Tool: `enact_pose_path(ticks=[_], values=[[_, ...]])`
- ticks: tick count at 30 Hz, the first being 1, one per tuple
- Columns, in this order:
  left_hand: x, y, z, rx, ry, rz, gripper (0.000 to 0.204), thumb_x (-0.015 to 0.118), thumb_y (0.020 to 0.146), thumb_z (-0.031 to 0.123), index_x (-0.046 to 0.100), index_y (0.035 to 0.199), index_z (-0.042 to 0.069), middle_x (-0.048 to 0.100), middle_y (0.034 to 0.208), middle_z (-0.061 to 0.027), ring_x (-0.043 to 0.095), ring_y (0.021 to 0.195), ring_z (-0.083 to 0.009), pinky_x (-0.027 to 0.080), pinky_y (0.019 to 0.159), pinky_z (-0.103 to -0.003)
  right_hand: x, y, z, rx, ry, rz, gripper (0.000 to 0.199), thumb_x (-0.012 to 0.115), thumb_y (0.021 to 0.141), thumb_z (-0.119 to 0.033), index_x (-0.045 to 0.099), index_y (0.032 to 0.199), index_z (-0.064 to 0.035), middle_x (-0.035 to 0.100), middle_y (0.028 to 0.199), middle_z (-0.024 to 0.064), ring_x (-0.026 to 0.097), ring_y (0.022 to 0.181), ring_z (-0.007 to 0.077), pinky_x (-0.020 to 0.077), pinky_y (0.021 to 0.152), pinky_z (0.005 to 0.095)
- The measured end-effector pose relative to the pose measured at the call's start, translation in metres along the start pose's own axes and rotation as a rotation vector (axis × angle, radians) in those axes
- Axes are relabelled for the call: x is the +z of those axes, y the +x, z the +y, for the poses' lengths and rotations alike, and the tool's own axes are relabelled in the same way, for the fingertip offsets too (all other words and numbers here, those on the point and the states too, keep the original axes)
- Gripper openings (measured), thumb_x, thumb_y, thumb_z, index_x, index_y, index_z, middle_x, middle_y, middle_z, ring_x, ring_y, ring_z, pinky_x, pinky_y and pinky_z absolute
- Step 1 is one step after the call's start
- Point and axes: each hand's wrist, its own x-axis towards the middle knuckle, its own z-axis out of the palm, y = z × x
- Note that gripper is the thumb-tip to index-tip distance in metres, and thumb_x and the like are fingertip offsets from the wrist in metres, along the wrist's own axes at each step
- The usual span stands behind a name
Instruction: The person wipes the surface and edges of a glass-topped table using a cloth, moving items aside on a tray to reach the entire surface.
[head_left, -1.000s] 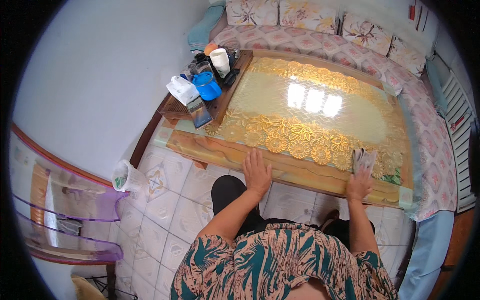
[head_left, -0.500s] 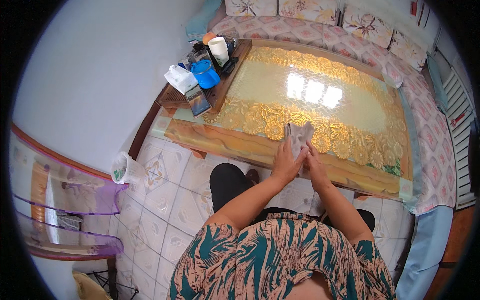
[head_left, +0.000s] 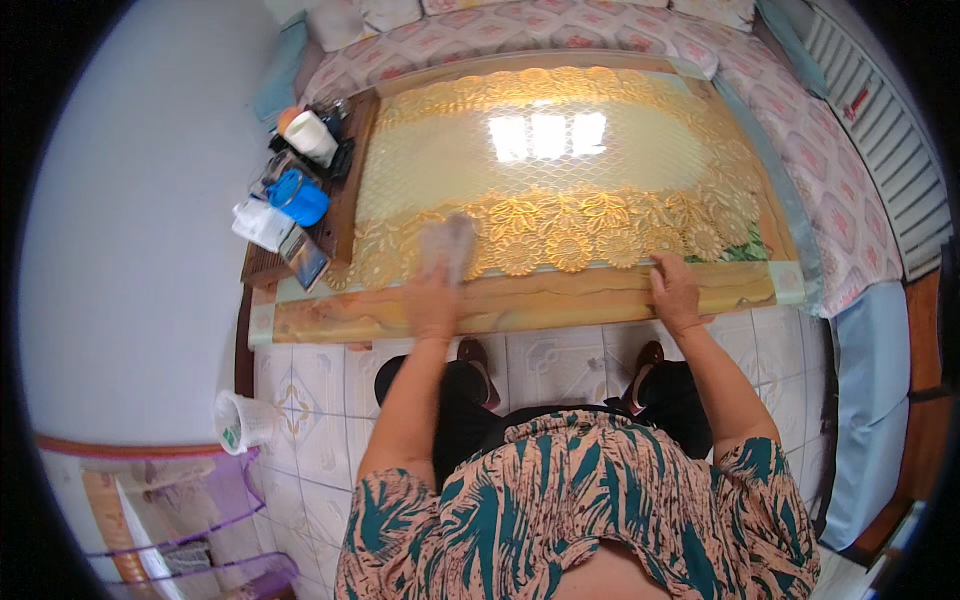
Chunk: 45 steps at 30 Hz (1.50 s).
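Note:
My left hand [head_left: 432, 298], smeared by motion, is closed on a greyish rag [head_left: 449, 243]. The rag lies over the near left part of a gold lace table cover [head_left: 569, 250], which has a flower pattern. At the near edge of that cover, further right, rests my right hand [head_left: 676, 292]. Its fingers are curled in, with the fingertips at the cover's border; whether they pinch it is hidden. Beneath the cover is a low table [head_left: 520, 310] with a marbled, glossy border.
A wooden tray [head_left: 352, 215] at the table's left end bears a blue pot [head_left: 298, 197], paper cups [head_left: 311, 138], tissues [head_left: 262, 224] and a phone [head_left: 303, 257]. A patterned sofa [head_left: 790, 180] wraps the far and right sides. A white wastebasket [head_left: 245, 422] stands on the floor at left.
My hands have come apart: the left has swung left with the rag, and the right has let go of it and moved right to the cover's near edge. The view has shifted.

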Motion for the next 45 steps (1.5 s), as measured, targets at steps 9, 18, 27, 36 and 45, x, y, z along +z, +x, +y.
enact_pose_path(ticks=[9,18,27,36,45], values=[[0.026,0.071,-0.075,-0.359,0.151,0.084,0.05,0.052,0.08,0.017,0.052,0.13,0.01,0.056,0.114,-0.0232,0.053,0.105,-0.0391,0.045,0.087,-0.046,-0.039,0.003,0.064,0.044,-0.251,0.124,0.03,0.058,0.078,-0.012,0.055,0.108,-0.0065,0.052,0.11,0.0137,0.051,0.102,0.0345,0.0418,0.087,0.0441],[0.09,0.116,0.169,0.282,-0.277,0.013,0.042,0.053,0.081,0.011,0.056,0.123,0.009,0.06,0.106,-0.0223,0.057,0.085,-0.0368,0.046,0.079,-0.046,-0.007,0.014,-0.008,0.077,0.105,0.149,0.048,0.061,0.083,-0.022,0.048,0.124,-0.002,0.047,0.127,0.0192,0.046,0.112,0.0369,0.0359,0.098,0.0439],[0.055,0.054,0.245,0.231,-1.212,-0.581,0.043,0.047,0.093,0.01,0.042,0.135,0.0,0.046,0.135,-0.0158,0.049,0.116,-0.0254,0.041,0.096,-0.036,0.009,0.082,0.002,0.246,-0.12,-0.004,0.057,0.054,0.086,-0.041,0.043,0.133,-0.0092,0.038,0.139,0.0166,0.036,0.126,0.0365,0.0324,0.1,0.0505],[-0.017,-0.021,0.013,0.633,0.468,0.048,0.039,0.05,0.092,0.023,0.055,0.122,-0.001,0.056,0.122,-0.0127,0.049,0.115,-0.0275,0.036,0.102,-0.045,-0.009,0.079,0.03,-0.138,-0.263,0.056,0.044,0.052,0.083,-0.02,0.049,0.128,-0.018,0.039,0.14,0.0049,0.034,0.131,0.0231,0.0398,0.093,0.0449],[0.023,-0.012,0.072,0.272,0.107,0.036,0.04,0.049,0.093,0.025,0.054,0.122,-0.002,0.055,0.122,-0.0142,0.049,0.115,-0.0289,0.035,0.102,-0.045,-0.113,0.051,0.129,0.512,-0.623,0.333,0.045,0.057,0.078,-0.023,0.055,0.123,-0.0219,0.048,0.133,0.0023,0.04,0.12,0.0239,0.036,0.083,0.0474]])
